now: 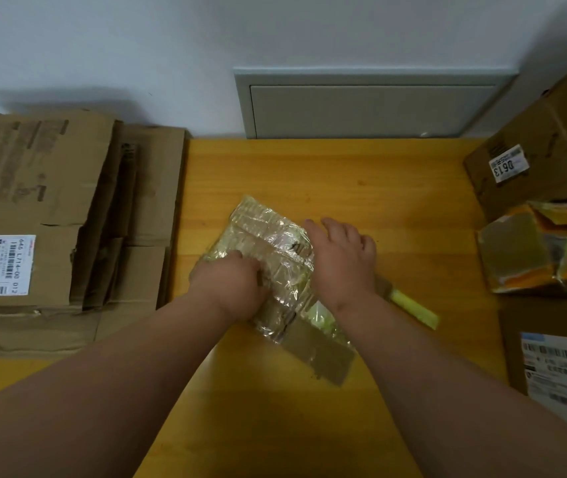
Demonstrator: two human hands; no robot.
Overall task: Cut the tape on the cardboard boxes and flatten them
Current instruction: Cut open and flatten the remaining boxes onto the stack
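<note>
Tape-covered cardboard box (271,250), flattened, lies at centre of the yellow worktop (378,188). Left hand (230,288) presses on it with fingers curled; whether they grip anything cannot be told. Right hand (340,260) rests flat on its right edge, fingers extended. Yellow-handled cutter (413,307) lies just beside the right wrist. Flattened boxes (51,208) stacked left; intact boxes (544,160) right.

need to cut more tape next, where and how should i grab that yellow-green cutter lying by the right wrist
Judging from this view, take the cutter by its yellow-green handle, the free end pointing toward the near right. Come from the right side of the table, since the right hand and the tape-covered box cover its other end. It lies flat, so pinch its long sides from above.
</note>
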